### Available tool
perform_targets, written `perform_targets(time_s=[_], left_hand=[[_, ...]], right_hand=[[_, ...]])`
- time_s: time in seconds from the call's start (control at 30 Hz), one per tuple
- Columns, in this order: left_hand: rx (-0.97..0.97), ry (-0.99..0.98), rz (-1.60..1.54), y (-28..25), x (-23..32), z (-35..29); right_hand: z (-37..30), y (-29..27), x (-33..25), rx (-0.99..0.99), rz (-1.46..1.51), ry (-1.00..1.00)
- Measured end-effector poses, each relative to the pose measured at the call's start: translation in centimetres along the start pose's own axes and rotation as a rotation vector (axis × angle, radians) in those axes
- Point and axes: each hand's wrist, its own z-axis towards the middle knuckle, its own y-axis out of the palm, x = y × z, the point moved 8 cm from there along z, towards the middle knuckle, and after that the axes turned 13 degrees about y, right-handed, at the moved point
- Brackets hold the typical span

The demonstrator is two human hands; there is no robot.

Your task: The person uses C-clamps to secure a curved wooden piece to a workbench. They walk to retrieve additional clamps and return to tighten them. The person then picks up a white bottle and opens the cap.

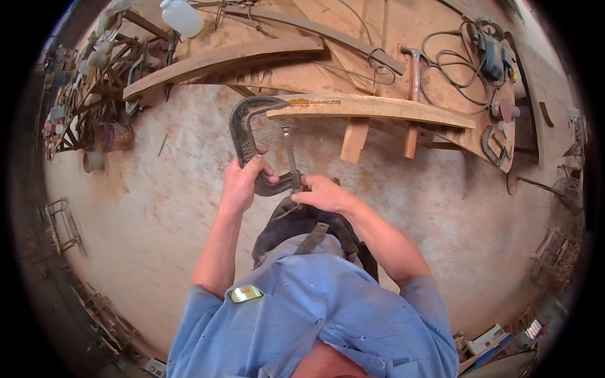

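My left hand (241,183) is wrapped round the lower part of a large dark C-clamp (241,129). My right hand (322,193) grips the bottom end of the clamp's screw (290,151), close under the frame. The upper jaw of the clamp reaches over the left end of a curved wooden piece (384,108); I cannot tell whether it touches. Below that wood, the screw's tip stands apart from it. A streak of brown glue-like stuff (315,101) lies on the wood's top near the jaw.
On the workbench (277,22) lie another curved timber (227,60), a hammer (414,75) and a corded power tool (493,57). A smaller C-clamp (495,148) hangs at the right edge. A white jug (182,17) stands at the back left. A bucket (113,136) is on the floor.
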Motion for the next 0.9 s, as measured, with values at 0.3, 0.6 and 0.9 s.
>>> perform_targets(time_s=[0.3, 0.6, 0.9], left_hand=[[-0.036, -0.074, -0.031, -1.4, -1.9, 2.5], [-0.227, -0.151, 0.055, -2.3, -2.0, 4.9], [-0.208, -0.21, -0.067, -3.3, -2.8, 5.8]], right_hand=[[1.1, -0.9, -0.6, 0.213, -0.138, 0.061], [2.9, 0.1, -0.7, 0.115, -0.18, 0.282], [3.4, 1.0, 0.6, 0.157, 0.139, 0.279]])
